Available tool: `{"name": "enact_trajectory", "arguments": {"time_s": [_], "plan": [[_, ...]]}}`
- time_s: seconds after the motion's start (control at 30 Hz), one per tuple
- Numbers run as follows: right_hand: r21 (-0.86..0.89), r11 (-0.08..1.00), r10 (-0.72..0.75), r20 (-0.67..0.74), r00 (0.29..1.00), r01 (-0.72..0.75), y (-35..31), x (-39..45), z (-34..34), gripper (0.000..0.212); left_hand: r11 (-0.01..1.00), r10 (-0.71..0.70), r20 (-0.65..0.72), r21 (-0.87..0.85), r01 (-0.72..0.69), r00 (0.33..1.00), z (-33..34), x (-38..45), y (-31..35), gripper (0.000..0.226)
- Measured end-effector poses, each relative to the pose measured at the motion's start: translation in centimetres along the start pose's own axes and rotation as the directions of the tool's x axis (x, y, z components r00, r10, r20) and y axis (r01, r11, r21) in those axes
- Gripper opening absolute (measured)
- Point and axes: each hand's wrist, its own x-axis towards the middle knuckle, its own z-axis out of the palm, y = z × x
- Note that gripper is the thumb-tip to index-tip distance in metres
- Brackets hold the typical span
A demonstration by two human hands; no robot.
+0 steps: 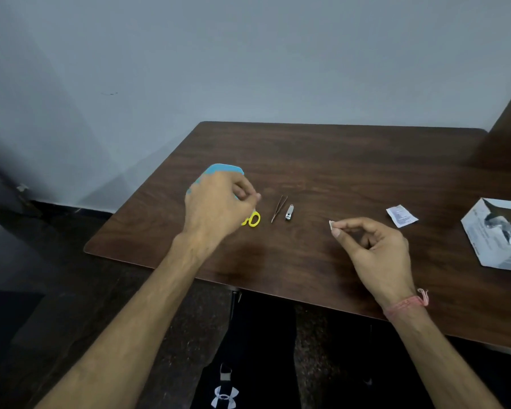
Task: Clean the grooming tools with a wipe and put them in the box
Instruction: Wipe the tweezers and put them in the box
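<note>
My left hand [219, 205] hovers with its fingers curled, and nothing shows in them. It covers most of a light blue box [226, 169], whose top edge peeks out behind the knuckles. Yellow scissors [253, 219] lie under that hand, with only a handle loop showing. Thin tweezers [278, 209] and a silver nail clipper [289, 212] lie side by side just right of the scissors. My right hand [378, 252] pinches a small white wipe [332, 224] between thumb and forefinger, a little above the table.
A brown wooden table [337, 160] stands against a grey wall. A torn white wipe packet [401, 215] lies right of my right hand. An open grey-white carton [499, 234] sits at the right edge. My legs are below the near edge.
</note>
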Motion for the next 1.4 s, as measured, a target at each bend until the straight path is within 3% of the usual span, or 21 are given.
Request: {"name": "enact_trajectory", "arguments": {"time_s": [0.07, 0.17, 0.37, 0.53, 0.63, 0.77, 0.9, 1.0, 1.17, 1.33, 1.4], "plan": [[-0.021, 1.000, -0.001, -0.007, 1.000, 0.001, -0.1, 0.0, -0.1, 0.009, 1.000, 0.015, 0.137, -0.005, -0.015, 0.990, 2.0, -0.7, 0.9, 0.018], [-0.003, 1.000, -0.001, -0.022, 1.000, 0.001, 0.0, -0.2, -0.2, 0.009, 0.999, -0.032, 0.230, 0.003, 0.032, 0.973, 4.3, -0.7, 1.6, 0.022], [0.021, 0.999, 0.031, -0.047, 0.998, -0.030, 0.3, 0.0, -0.1, 0.012, 0.994, -0.110, 0.210, 0.023, 0.107, 0.971, 6.0, -0.4, 1.9, 0.023], [0.039, 0.999, 0.039, -0.066, 0.997, -0.037, 0.5, 0.1, -0.2, 0.013, 0.989, -0.146, 0.137, 0.032, 0.143, 0.980, 6.7, -1.0, 2.6, 0.010], [0.037, 0.999, 0.037, -0.072, 0.997, -0.035, 0.6, 0.1, -0.2, 0.014, 0.985, -0.165, 0.170, -0.011, 0.170, 0.972, 6.5, -1.4, 2.5, 0.007], [0.066, 0.998, 0.019, -0.054, 0.998, -0.016, 0.6, -0.5, -0.7, 0.016, 0.969, -0.143, 0.125, -0.187, 0.164, 0.982, 4.8, -3.8, 1.6, 0.004], [0.123, 0.992, -0.020, -0.089, 0.996, 0.031, 0.7, -1.6, -1.5, 0.022, 0.807, -0.056, 0.289, -0.550, 0.214, 0.956, 4.9, -7.0, 3.1, 0.007], [0.018, 0.991, -0.129, -0.136, 0.982, 0.132, 0.2, -2.0, -2.8, 0.026, 0.706, 0.002, 0.405, -0.648, 0.286, 0.914, 6.7, -8.1, 5.5, 0.011], [-0.279, 0.915, -0.345, -0.169, 0.923, 0.291, 0.5, -2.0, -6.4, 0.024, 0.671, 0.102, 0.478, -0.681, 0.295, 0.872, 9.5, -7.7, 8.6, 0.012], [-0.578, 0.675, -0.565, -0.005, 0.825, 0.458, 2.8, -0.6, -9.5, 0.034, 0.675, 0.226, 0.490, -0.702, 0.227, 0.842, 11.5, -7.6, 10.2, 0.007], [-0.622, 0.612, -0.599, 0.039, 0.799, 0.489, 3.0, -0.5, -9.6, 0.035, 0.683, 0.277, 0.478, -0.708, 0.179, 0.834, 12.0, -7.7, 10.1, 0.005]]}}
